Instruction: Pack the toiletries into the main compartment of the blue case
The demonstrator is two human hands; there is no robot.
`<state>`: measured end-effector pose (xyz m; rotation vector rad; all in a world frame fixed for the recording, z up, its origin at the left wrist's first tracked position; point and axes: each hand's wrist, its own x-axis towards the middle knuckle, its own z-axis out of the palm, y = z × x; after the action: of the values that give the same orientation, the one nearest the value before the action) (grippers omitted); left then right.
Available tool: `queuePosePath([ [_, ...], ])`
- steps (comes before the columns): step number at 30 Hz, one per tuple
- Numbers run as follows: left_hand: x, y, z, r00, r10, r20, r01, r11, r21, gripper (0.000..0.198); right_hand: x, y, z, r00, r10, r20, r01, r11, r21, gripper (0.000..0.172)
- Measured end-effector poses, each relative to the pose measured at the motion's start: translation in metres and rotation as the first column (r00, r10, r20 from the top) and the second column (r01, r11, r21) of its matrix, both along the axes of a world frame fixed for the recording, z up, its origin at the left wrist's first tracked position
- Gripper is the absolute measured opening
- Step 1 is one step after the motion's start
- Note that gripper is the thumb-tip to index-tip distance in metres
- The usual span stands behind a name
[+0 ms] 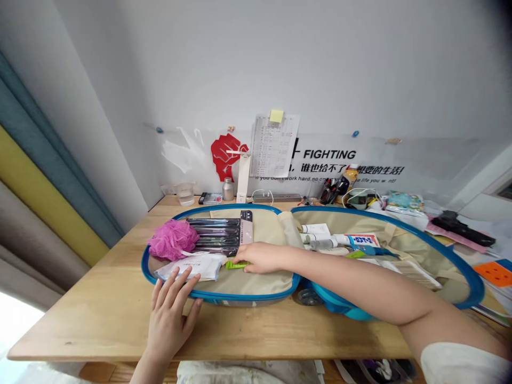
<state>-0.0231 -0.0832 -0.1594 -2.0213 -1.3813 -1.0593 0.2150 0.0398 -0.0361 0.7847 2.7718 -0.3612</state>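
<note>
Lightly and flat, the green item (pixel 237 264) was best handled by the right hand (pixel 262 257), grip impossible to tell, while the left hand's (pixel 172 304) fingers (pixel 180 283) were splayed at the white packet (pixel 206 265).

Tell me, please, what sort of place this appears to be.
Probably a home study or bedroom: curtains hang at the left, and a wooden desk, bearing an open suitcase, stands by a wall with a FIGHTING slogan.

The right hand (pixel 262 258) hides part of a green object (pixel 233 264), the forearm (pixel 352 282) covers some of the suitcase (pixel 260 284), the paper's (pixel 274 146) print is too small to read, and the curtain (pixel 40 186) leaves the frame.
</note>
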Motion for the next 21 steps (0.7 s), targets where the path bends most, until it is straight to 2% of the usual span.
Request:
queuePosePath([
  [5, -0.002, 0.0, -0.003, 1.0, 0.003, 0.015, -0.003, 1.0, -0.021, 0.048, 0.005, -0.002, 0.0, 0.997, 0.066, 0.036, -0.066, 0.998, -0.002, 0.041],
  [11, -0.002, 0.0, -0.003, 1.0, 0.002, 0.008, -0.002, 1.0, -0.021, 0.046, 0.02, 0.0, 0.008, 0.996, -0.034, 0.086, 0.027, 0.997, 0.079, 0.041],
  [14, -0.001, 0.0, -0.002, 1.0, 0.005, 0.002, -0.005, 1.0, -0.014, 0.046, 0.025, 0.001, 0.009, 0.996, -0.038, 0.086, 0.031, 0.996, 0.081, 0.041],
  [21, -0.002, -0.001, -0.002, 1.0, 0.017, 0.006, -0.017, 0.999, -0.036, 0.053, 0.015, 0.002, 0.0, 0.999, 0.023, 0.023, -0.024, 0.999, 0.032, 0.039],
])
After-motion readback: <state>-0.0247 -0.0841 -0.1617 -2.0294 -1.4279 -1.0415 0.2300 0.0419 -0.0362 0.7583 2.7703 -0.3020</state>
